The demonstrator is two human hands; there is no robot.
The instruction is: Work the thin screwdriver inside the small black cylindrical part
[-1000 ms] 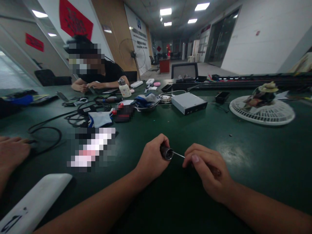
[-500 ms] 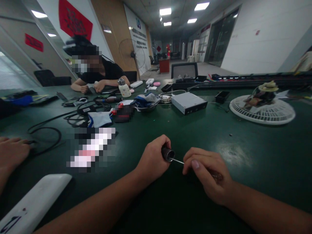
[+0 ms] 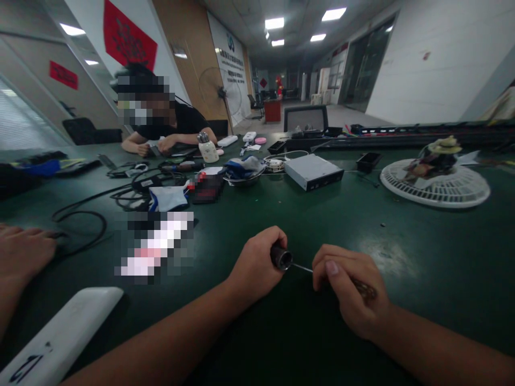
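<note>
Toward tabletop's (image 3: 330, 214) near edge I've left hand (image 3: 257, 262) gripping tube (image 3: 280, 257), right hand (image 3: 354, 284) pinching tool (image 3: 365, 290) at tube's mouth: probably probing, next move needs steady alignment.

We looked through dim light, ceiling lights (image 3: 274, 23) glowing, glare on the green tabletop (image 3: 392, 260), stretched edges, distant detail that seemed soft

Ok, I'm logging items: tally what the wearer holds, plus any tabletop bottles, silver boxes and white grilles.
Dark tube, in the left hand: 1
Thin-shafted tool, in the right hand: 1
Bottle: 1
Silver box: 1
White grille: 1
Total: 5
</note>
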